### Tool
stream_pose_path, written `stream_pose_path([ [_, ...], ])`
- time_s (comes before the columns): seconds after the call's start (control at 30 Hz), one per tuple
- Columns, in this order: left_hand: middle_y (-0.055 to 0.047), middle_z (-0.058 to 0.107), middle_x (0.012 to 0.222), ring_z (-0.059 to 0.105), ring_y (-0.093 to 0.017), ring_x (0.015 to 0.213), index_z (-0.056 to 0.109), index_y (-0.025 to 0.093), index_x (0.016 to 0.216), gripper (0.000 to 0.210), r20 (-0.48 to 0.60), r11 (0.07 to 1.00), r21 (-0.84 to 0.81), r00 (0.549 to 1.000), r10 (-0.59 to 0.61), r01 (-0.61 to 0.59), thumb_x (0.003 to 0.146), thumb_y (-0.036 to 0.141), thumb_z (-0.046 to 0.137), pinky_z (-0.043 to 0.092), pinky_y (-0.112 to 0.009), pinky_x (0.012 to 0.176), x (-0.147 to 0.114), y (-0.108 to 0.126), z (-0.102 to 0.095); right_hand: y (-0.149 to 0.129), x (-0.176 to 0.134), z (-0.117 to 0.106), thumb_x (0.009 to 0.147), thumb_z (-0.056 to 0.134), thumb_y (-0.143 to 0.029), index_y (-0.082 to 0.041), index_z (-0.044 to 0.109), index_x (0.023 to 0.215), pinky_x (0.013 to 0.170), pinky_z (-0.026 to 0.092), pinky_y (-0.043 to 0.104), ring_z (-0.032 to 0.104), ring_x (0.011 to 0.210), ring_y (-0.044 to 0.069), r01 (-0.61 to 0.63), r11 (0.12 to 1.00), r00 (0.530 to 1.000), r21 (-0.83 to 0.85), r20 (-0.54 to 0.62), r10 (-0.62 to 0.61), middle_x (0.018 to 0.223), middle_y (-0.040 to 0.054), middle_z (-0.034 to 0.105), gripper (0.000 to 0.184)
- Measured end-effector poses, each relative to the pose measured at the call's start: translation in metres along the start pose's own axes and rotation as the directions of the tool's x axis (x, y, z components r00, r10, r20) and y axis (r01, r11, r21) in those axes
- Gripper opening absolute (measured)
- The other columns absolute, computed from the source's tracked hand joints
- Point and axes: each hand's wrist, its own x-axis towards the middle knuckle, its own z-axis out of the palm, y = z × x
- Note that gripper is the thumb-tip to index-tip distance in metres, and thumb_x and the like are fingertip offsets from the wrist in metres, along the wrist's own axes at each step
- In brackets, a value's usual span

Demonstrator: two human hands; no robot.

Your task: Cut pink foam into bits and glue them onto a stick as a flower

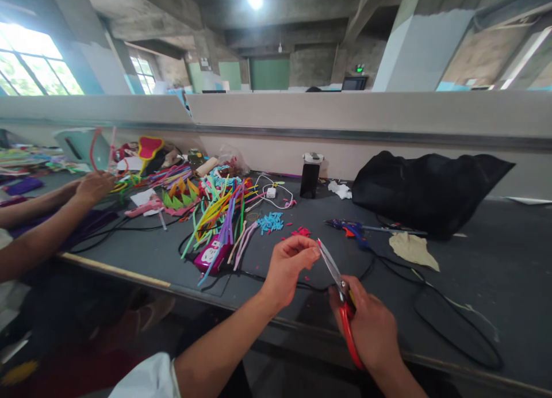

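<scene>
A small red piece (319, 245), pinched in the left hand (288, 267), sits at the tips of red-handled scissors (331, 264) that the right hand (374, 323) grips by the handles. Beyond them on the dark surface (259, 257) I see red bits (302, 232), blue bits (270, 222) near those, pipe cleaners (230, 217) further left and a glue gun (356, 233) rightward.
</scene>
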Motion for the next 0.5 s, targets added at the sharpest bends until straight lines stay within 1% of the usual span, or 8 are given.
stream_pose_path([
  [0.13, 0.003, 0.057, 0.057, 0.042, -0.006, 0.051, 0.069, 0.014, 0.066, 0.012, -0.003, 0.999, 0.034, 1.0, -0.012, 0.012, 0.065, 0.022, 0.077, 0.031, -0.02, 0.052, -0.001, 0.002, 0.0, 0.0, -0.001, 0.0, 0.094, 0.04, -0.044, -0.024, 0.061, 0.094, 0.049, 0.031, 0.026, 0.059, 0.047, 0.017, -0.005, 1.0, 1.0, -0.013, -0.006, 0.005, 0.053, -0.0032, 0.06, 0.03],
  [0.27, 0.002, 0.058, 0.057, 0.042, -0.006, 0.052, 0.068, 0.014, 0.066, 0.013, -0.011, 0.999, 0.035, 1.0, -0.027, 0.028, 0.064, 0.023, 0.077, 0.031, -0.02, 0.052, -0.001, 0.003, 0.001, 0.004, -0.004, 0.003, 0.094, 0.04, -0.045, -0.024, 0.061, 0.091, 0.049, 0.029, 0.025, 0.059, 0.047, 0.017, 0.009, 1.0, 1.0, -0.029, -0.014, -0.01, 0.053, -0.0035, 0.06, 0.03],
  [0.4, 0.002, 0.059, 0.058, 0.042, -0.006, 0.052, 0.068, 0.014, 0.065, 0.014, -0.009, 0.999, 0.048, 1.0, -0.021, 0.022, 0.063, 0.023, 0.078, 0.03, -0.021, 0.052, -0.001, 0.003, 0.0, 0.009, -0.005, 0.004, 0.093, 0.042, -0.04, -0.025, 0.062, 0.09, 0.047, 0.026, 0.025, 0.059, 0.045, 0.016, 0.024, 0.997, 1.0, -0.067, 0.004, -0.023, 0.052, -0.0045, 0.06, 0.025],
  [0.5, 0.002, 0.058, 0.057, 0.042, -0.006, 0.051, 0.067, 0.014, 0.065, 0.014, -0.005, 0.999, 0.049, 1.0, -0.019, 0.02, 0.064, 0.024, 0.077, 0.031, -0.021, 0.053, 0.0, 0.003, -0.001, 0.011, -0.006, 0.004, 0.093, 0.04, -0.037, -0.025, 0.063, 0.089, 0.046, 0.025, 0.025, 0.058, 0.043, 0.015, 0.044, 0.996, 0.999, -0.083, -0.006, -0.045, 0.05, -0.005, 0.059, 0.026],
])
